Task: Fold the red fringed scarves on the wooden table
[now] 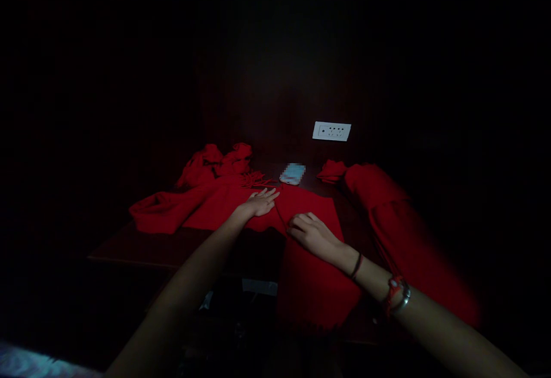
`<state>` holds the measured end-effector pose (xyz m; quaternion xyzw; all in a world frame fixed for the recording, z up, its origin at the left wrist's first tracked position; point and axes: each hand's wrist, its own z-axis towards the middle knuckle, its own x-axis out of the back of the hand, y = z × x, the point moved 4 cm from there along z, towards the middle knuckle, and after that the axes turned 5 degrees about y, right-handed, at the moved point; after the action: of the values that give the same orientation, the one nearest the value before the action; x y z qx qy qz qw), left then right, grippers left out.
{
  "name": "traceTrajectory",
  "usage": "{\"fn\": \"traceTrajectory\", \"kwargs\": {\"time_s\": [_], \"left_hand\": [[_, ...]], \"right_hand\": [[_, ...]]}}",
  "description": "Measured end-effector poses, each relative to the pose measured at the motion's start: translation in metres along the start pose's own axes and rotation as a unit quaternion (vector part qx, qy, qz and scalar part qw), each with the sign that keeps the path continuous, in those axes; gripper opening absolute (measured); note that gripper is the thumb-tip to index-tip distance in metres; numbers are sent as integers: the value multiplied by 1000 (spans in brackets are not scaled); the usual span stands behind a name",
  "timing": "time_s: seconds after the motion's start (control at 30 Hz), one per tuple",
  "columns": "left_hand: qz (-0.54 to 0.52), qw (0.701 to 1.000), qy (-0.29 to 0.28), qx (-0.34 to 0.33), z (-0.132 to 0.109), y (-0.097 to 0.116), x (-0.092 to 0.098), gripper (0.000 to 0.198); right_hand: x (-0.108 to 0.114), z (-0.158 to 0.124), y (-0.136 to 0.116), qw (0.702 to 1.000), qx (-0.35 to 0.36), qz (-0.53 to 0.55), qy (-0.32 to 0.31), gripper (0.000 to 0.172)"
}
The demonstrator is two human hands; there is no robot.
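Observation:
A long red scarf lies across the dark table, with one end folded over and hanging down past the front edge. Flat on its middle, fingers spread, rests my left hand. Just right of it, my right hand has its fingers bent together at the fold line, pinching the scarf's edge. Bracelets circle my right wrist and forearm. Beyond my left hand, the fringe of red cloth trails towards a phone.
Bunched red fabric sits at the back left. A folded red cloth stack runs along the right side. A white socket plate is on the wall behind. The table's front edge shows at left; surroundings are very dark.

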<state>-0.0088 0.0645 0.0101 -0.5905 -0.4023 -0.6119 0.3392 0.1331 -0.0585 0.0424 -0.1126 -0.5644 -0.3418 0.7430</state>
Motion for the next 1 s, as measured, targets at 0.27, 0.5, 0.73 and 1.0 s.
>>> {"fn": "traceTrajectory", "kwargs": {"time_s": [0.27, 0.5, 0.73, 1.0], "left_hand": [[-17, 994, 101, -25, -10, 16, 14, 48], [-27, 997, -19, -65, -9, 24, -3, 61], [-20, 996, 50, -76, -17, 36, 7, 58], [-51, 993, -79, -75, -32, 54, 3, 99]], "right_hand": [[5, -9, 1, 979, -53, 194, -37, 46], [-16, -35, 22, 951, -157, 171, -204, 55], [7, -25, 54, 949, -189, 170, -187, 57], [-45, -22, 87, 930, -306, 88, -185, 76]]}}
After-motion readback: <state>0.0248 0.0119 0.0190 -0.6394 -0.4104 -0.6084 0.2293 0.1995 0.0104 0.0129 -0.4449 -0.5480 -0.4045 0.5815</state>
